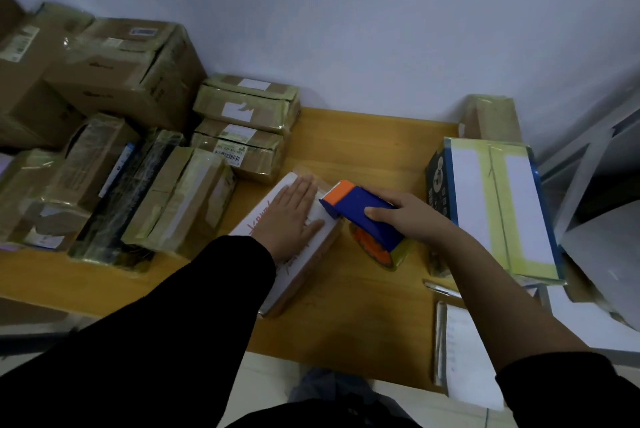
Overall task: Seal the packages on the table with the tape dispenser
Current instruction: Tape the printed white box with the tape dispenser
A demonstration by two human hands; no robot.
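A narrow brown package (pixel 304 271) with a white top and red writing lies at an angle in the middle of the wooden table (pixel 363 157). My left hand (pixel 294 216) presses flat on its top, fingers straight. My right hand (pixel 405 216) grips the blue and orange tape dispenser (pixel 360 211), whose orange front end touches the package's top at its right edge, just beside my left fingers. The tape roll (pixel 381 254) hangs under the dispenser beside the package.
Several taped cardboard boxes (pixel 121 157) fill the table's left side and stack up against the wall. A blue-edged white box (pixel 498 209) with yellowish tape lies to the right. A notepad (pixel 464 351) and a pen (pixel 443 289) lie near the front right edge.
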